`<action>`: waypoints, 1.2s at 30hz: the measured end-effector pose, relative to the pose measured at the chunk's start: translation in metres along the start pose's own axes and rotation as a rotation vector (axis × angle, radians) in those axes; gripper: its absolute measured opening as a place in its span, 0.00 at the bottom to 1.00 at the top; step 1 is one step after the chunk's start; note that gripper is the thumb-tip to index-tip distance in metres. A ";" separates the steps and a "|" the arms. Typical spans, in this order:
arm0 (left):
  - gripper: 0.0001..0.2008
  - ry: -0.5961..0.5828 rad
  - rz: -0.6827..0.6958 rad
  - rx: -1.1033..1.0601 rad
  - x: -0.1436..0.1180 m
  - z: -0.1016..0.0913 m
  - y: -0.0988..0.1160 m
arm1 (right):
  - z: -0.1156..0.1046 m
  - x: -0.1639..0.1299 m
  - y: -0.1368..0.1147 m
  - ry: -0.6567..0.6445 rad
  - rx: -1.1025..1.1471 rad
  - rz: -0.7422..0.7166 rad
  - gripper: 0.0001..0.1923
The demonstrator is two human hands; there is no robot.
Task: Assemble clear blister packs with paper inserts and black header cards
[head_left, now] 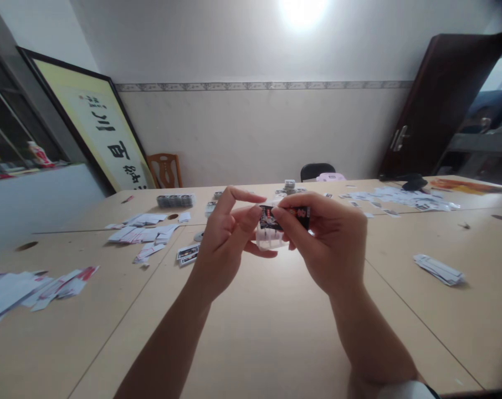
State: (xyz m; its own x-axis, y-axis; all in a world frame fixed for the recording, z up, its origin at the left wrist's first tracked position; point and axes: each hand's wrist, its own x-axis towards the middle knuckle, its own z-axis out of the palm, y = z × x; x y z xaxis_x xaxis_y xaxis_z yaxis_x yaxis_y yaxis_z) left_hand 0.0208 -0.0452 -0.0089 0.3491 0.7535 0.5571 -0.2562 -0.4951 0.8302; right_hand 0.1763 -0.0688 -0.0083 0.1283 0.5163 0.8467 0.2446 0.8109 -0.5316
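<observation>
In the head view, a small black sticker [268, 218] with coloured print is held up at the centre, above the table. Just below and behind it shows a small clear plastic box [270, 239], partly hidden by the sticker and fingers. My left hand [221, 238] is closed around the box's left side, its thumb at the sticker's left end and its index finger bent over the top. My right hand [332, 238] pinches the sticker from the right, the thumb lying across its face. Whether the sticker is attached to the box I cannot tell.
Stacked small boxes [175, 200] and cut white paper pieces [143, 234] lie at left. Printed black-and-white cards [187, 255] lie beside my left wrist. A paper bundle [439, 270] lies at right, with scattered paper [400, 197] and a dark cloth-like item [414, 182] behind.
</observation>
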 end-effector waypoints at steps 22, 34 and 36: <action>0.10 0.029 0.005 0.042 0.000 0.003 0.001 | 0.002 0.000 0.001 -0.002 -0.004 0.018 0.06; 0.11 0.008 0.007 0.025 0.000 0.001 0.001 | 0.000 0.002 -0.003 -0.005 -0.027 0.047 0.06; 0.11 0.002 0.003 0.018 0.000 0.001 0.001 | 0.000 0.002 -0.004 -0.003 -0.034 0.049 0.06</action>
State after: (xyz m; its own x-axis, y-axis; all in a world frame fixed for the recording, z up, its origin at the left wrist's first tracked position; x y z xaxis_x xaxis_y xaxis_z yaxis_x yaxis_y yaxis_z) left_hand 0.0216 -0.0465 -0.0085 0.3461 0.7530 0.5597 -0.2413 -0.5050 0.8287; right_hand 0.1758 -0.0705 -0.0046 0.1381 0.5563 0.8194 0.2704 0.7748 -0.5715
